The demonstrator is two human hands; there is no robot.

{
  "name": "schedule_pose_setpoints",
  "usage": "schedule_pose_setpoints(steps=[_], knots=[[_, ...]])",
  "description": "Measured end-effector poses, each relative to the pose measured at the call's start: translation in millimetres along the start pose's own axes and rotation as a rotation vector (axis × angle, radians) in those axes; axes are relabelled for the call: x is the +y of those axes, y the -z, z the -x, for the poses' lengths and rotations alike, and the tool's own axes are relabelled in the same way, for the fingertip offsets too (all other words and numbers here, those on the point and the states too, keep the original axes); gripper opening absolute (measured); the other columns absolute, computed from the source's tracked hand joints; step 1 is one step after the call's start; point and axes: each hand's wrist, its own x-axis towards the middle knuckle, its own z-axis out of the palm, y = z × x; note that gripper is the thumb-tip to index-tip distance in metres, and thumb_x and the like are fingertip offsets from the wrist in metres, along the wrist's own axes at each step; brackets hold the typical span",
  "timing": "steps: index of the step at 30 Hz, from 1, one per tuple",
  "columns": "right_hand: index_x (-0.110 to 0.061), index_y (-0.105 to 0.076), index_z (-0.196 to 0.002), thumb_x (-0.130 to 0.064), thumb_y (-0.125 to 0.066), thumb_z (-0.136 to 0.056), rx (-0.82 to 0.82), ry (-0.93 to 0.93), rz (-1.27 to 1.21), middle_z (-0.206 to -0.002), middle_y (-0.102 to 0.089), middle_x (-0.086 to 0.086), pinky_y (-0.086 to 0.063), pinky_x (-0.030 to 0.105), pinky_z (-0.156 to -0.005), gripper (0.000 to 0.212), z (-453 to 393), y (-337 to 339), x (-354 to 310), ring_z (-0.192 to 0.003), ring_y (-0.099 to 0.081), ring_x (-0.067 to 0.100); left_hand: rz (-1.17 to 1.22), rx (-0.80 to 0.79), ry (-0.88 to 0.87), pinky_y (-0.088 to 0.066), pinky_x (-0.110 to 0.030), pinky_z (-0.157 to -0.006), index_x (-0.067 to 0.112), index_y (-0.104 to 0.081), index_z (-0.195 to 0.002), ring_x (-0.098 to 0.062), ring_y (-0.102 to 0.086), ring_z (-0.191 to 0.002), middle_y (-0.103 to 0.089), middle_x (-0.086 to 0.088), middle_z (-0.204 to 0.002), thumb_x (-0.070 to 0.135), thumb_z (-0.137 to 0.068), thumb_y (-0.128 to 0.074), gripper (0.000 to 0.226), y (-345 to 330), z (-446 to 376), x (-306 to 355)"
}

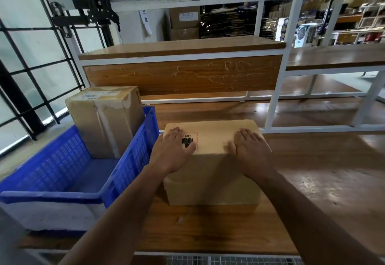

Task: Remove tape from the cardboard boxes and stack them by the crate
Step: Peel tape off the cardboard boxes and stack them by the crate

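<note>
At the far left I see the blue plastic crate [68,173] sitting at the left end of the wooden workbench [312,171]. Inside it, against its far right corner, a taped cardboard box [104,123] stands upright, long axis vertical, with a strip of clear tape running down its near face and a white label on top. Just right of the crate, touching or nearly touching its wall, a plain cardboard box [212,177] rests on the bench, long axis running left to right, its broad top face up. A red-bordered battery label [190,139] on that top reads upside down from my view. My left hand [174,150] lies flat on the label with fingers straight and together, gripping nothing. My right hand [250,149] lies flat on the box's right top edge, fingers likewise extended.
</note>
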Motion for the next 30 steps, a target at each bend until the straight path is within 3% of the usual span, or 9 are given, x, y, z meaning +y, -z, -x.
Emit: schedule_pose_setpoints(steps=[7, 10, 12, 14, 16, 20, 23, 25, 30], knots=[[-0.014, -0.056, -0.127, -0.046, -0.051, -0.098, 0.168, -0.112, -0.178, -0.136, -0.053, 0.008, -0.034, 0.045, -0.113, 0.044, -4, 6, 4, -0.133, -0.041, 0.026, 0.148, 0.065, 0.071, -0.016, -0.049, -0.123, 0.020, -0.022, -0.158, -0.021, -0.014, -0.154, -0.015, 0.001, -0.168, 0.060, -0.100, -0.044, 0.074, 6, 7, 7], [-0.011, -0.043, -0.140, -0.053, -0.057, -0.092, 0.154, -0.336, -0.294, -0.144, -0.045, 0.017, -0.041, 0.052, -0.107, 0.065, -11, 8, 3, -0.135, -0.040, 0.036, 0.290, 0.077, 0.216, -0.029, -0.054, -0.117, 0.018, -0.017, -0.158, -0.027, -0.018, -0.152, -0.016, -0.005, -0.166, 0.069, -0.086, -0.060, 0.098, 6, 7, 4], [-0.011, -0.035, -0.145, -0.057, -0.060, -0.089, 0.087, -0.438, -0.379, -0.140, -0.050, 0.017, -0.049, 0.050, -0.097, 0.077, -16, 11, 4, -0.125, -0.051, 0.037, 0.374, 0.093, 0.297, -0.051, -0.044, -0.097, 0.017, -0.027, -0.151, -0.025, -0.044, -0.136, -0.040, -0.006, -0.152, 0.075, -0.076, -0.066, 0.103, 4, 10, 1], [-0.011, -0.034, -0.147, -0.055, -0.062, -0.088, 0.042, -0.454, -0.379, -0.135, -0.054, 0.016, -0.051, 0.048, -0.093, 0.078, -16, 15, 6, -0.120, -0.055, 0.037, 0.418, 0.132, 0.320, -0.047, -0.025, -0.068, 0.018, -0.036, -0.142, -0.016, -0.057, -0.112, -0.054, 0.000, -0.130, 0.076, -0.073, -0.069, 0.096, 1, 17, 1], [-0.016, -0.031, -0.148, -0.050, -0.065, -0.088, 0.054, -0.423, -0.414, -0.135, -0.055, 0.016, -0.051, 0.050, -0.094, 0.078, -9, 18, 7, -0.120, -0.055, 0.037, 0.447, 0.195, 0.297, -0.041, -0.019, -0.060, 0.021, -0.041, -0.132, -0.011, -0.059, -0.099, -0.058, 0.003, -0.119, 0.070, -0.076, -0.071, 0.080, -1, 26, 0], [-0.024, -0.022, -0.153, -0.024, -0.075, -0.086, 0.177, -0.346, -0.595, -0.135, -0.051, 0.013, -0.053, 0.050, -0.091, 0.086, 7, 27, 11, -0.121, -0.054, 0.034, 0.525, 0.319, 0.195, -0.047, -0.019, -0.070, 0.025, -0.041, -0.131, -0.012, -0.061, -0.107, -0.059, 0.007, -0.121, 0.047, -0.085, -0.075, 0.061, -1, 39, 0], [-0.033, -0.019, -0.151, -0.015, -0.080, -0.079, 0.270, -0.296, -0.686, -0.138, -0.040, 0.009, -0.053, 0.054, -0.093, 0.096, 18, 30, 12, -0.125, -0.046, 0.031, 0.580, 0.378, 0.194, -0.043, -0.026, -0.091, 0.024, -0.020, -0.156, -0.004, -0.046, -0.119, -0.048, 0.005, -0.137, 0.025, -0.087, -0.076, 0.089, 0, 50, 4], [-0.036, -0.010, -0.153, -0.017, -0.082, -0.077, 0.232, -0.303, -0.660, -0.137, -0.035, 0.013, -0.053, 0.052, -0.089, 0.106, 28, 25, 13, -0.123, -0.044, 0.033, 0.549, 0.389, 0.219, -0.035, -0.026, -0.092, 0.023, -0.011, -0.159, -0.001, -0.036, -0.119, -0.040, 0.001, -0.147, 0.019, -0.086, -0.077, 0.099, -5, 59, 6], [-0.039, -0.001, -0.154, -0.030, -0.090, -0.065, 0.121, -0.297, -0.485, -0.144, -0.033, 0.018, -0.056, 0.051, -0.082, 0.126, 53, -1, 20, -0.122, -0.050, 0.039, 0.491, 0.322, 0.299, -0.045, -0.042, -0.104, 0.029, -0.002, -0.159, -0.022, -0.042, -0.135, -0.035, -0.005, -0.146, 0.030, -0.073, -0.088, 0.122, -26, 80, -1]])
